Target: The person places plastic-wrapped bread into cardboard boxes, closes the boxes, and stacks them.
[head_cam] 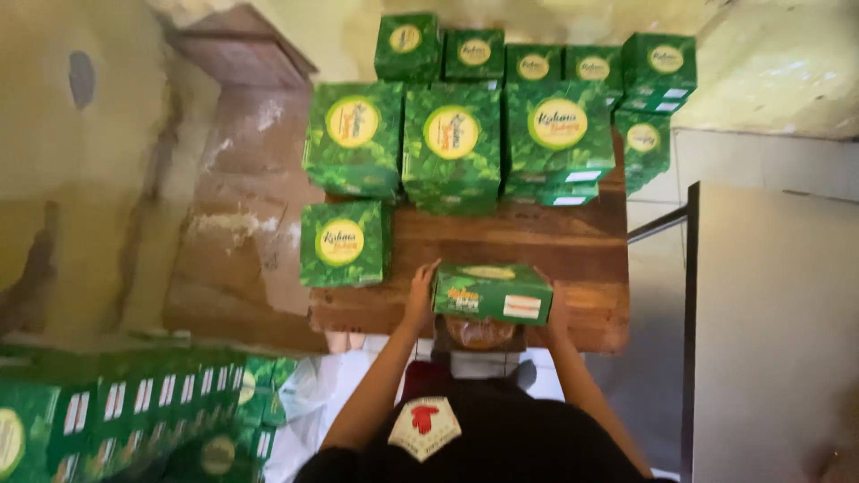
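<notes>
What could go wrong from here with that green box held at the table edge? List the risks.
1. The green box is gripped only at its sides by the left hand and right hand, right at the near edge of the wooden table; a slip might drop it off the edge.
2. The stacked boxes crowd the far end, some overhanging; pushing another in could topple them.
3. The single box sits near the table's left edge and might get nudged off.
</notes>
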